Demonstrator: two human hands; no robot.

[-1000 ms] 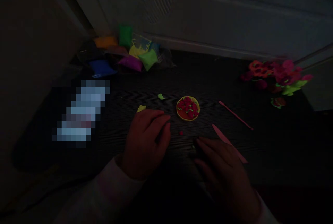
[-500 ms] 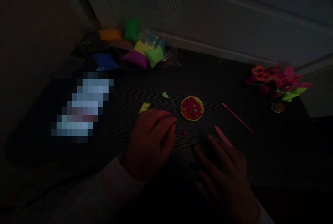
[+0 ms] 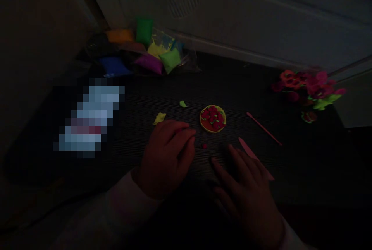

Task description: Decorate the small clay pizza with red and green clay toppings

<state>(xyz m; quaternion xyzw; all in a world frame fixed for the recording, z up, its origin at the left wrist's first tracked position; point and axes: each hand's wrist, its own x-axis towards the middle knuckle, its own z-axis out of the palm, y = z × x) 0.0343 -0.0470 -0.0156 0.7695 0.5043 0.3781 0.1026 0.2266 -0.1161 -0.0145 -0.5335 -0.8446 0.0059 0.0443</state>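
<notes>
In the dim head view my left hand (image 3: 165,157) is closed, its fingers curled round a lump of red modelling clay (image 3: 179,130) that barely shows. Open and empty, my right hand (image 3: 247,188) hovers low over the dark table, fingers spread, beside a pink clay knife (image 3: 250,150). Between the hands lies a small red clay piece (image 3: 204,146). Just beyond it sits a round clay pizza (image 3: 213,119) with a yellow rim, an orange-brown base and red and green bits on top. A yellow clay scrap (image 3: 159,118) lies at my left fingers, and a light green scrap (image 3: 183,103) farther back.
A thin pink tool (image 3: 264,128) lies to the right. Colourful clay flowers (image 3: 308,85) and a small clay piece (image 3: 309,117) stand at the far right. Several bagged clay packets (image 3: 148,63) lie at the back left, near a bright blurred-out screen (image 3: 93,118).
My right hand has shifted slightly left, uncovering more of the pink knife. The left hand keeps its curled grip. The whole view has moved a little.
</notes>
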